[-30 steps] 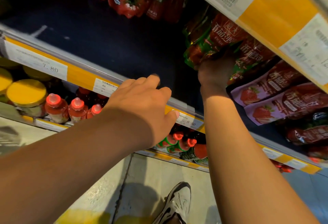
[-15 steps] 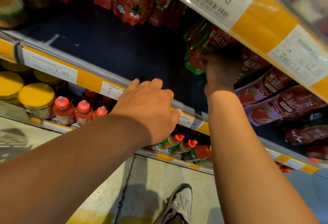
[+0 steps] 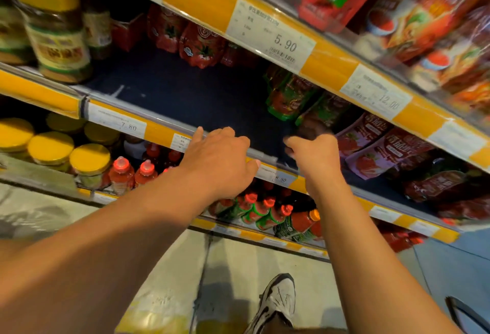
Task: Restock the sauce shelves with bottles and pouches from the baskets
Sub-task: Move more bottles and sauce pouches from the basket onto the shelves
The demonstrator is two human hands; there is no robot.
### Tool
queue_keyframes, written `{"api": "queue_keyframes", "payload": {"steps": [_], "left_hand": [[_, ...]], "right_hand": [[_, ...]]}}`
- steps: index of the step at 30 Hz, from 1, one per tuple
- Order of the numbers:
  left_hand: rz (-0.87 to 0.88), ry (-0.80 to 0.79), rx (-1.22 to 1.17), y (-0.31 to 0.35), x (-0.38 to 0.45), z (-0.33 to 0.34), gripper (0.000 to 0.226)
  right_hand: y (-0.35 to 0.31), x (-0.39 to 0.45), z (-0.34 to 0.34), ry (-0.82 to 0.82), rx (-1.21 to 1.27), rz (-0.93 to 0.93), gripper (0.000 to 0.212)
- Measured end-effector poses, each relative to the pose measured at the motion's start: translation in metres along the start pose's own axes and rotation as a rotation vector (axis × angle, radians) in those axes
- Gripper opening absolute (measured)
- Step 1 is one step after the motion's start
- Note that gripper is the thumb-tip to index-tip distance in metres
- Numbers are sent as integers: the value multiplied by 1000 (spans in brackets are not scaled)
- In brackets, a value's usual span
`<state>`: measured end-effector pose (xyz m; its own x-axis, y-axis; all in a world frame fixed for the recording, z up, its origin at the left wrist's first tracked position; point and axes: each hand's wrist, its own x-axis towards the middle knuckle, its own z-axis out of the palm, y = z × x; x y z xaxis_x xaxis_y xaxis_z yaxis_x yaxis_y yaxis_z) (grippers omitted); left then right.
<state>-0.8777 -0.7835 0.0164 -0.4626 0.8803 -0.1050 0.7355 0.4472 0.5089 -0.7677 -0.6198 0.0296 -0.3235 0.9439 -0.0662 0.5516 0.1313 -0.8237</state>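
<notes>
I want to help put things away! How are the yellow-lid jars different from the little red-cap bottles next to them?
The yellow-lid jars have wide, flat lids, while the red-cap bottles end in narrow, pointed spouts. The jars look squat and broad; the bottles look slimmer. The jars sit to the left, the bottles to the right, nearer the left hand. Both stand upright on the same lower shelf.

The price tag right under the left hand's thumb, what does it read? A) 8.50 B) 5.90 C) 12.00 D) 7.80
A: the tag on the shelf rail beside the left hand reads 8.50; the other prices sit on tags farther left or on the shelf edge above.
</notes>
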Motion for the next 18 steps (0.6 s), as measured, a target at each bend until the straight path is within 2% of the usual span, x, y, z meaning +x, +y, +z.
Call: {"api": "queue_keyframes", "payload": {"steps": [1,3,6,10,15,18], "left_hand": [[-5,3,-7,-1,-5,-6,51],[-23,3,-17,-4,-18,-21,50],[-56,4,-42,-16,-46,-46,41],[-123,31,-193,-44,-96,-75,36],[-176,290,-366,-100,-179,-102,16],[-270,428,-423,-152,-237,-119,12]], "right_hand": [[2,-12,-2,-22,-51,-45,43],[2,-39,-4,-79,-125,-132,52],[-1,-81,-5,-163,-122,-250,48],[-10,-145,7,-288,-61,-329,42],[-41,-215,40,-480,-4,-397,45],[-75,-253,70,-602,-5,-483,45]]}}
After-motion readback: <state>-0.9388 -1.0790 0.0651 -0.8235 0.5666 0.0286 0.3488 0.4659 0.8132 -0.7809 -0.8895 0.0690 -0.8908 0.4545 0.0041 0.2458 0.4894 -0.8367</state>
